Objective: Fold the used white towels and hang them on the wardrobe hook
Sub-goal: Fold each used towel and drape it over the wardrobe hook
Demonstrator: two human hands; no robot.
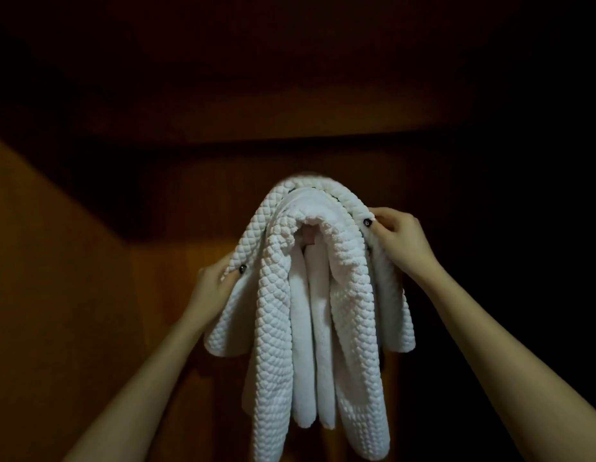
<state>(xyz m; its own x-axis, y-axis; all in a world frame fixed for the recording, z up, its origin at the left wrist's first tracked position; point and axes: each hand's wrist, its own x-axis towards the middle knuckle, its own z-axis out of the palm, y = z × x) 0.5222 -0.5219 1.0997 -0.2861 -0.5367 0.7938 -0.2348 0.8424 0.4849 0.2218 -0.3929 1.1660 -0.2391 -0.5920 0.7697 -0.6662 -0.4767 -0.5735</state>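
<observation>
White towels (pixel 310 295): bundle hanging at frame centre, draped in an arch against wardrobe back panel (pixel 176 258), ends trailing down toward btm edge. At least 3 layers:
- outer quilted towel (pixel 273 328), diamond-pattern texture, on top and wrapping over the rest
- plush towel (pixel 343 261), nubby pile, just under it
- smooth folded strips (pixel 303 345) in the middle, hanging straight down

Pale peg-like bit (pixel 308 240) under the arch, touching the inner folds; cannot tell what it is.

Left hand (pixel 215 285): at left edge of outer quilted towel, lower than the other hand. Grasping the hem, thumb on front of fabric, fingers hidden behind it. Small dark round spot at the thumb tip; nail or button, cannot tell.

Right hand (pixel 401 240): at right edge of same towel, near top of the arch. Pinching the hem betw thumb and curled fingers. Same kind of dark spot just beside its fingertips.

Left forearm (pixel 150 378) and right forearm (pixel 506 335): bare, reaching up from the btm corners, 1 each side. Bundle between the 2 hands.

Wardrobe interior: brown wood, dim. Lighter side panel (pixel 40 261) at left, near-black at right and top.
</observation>
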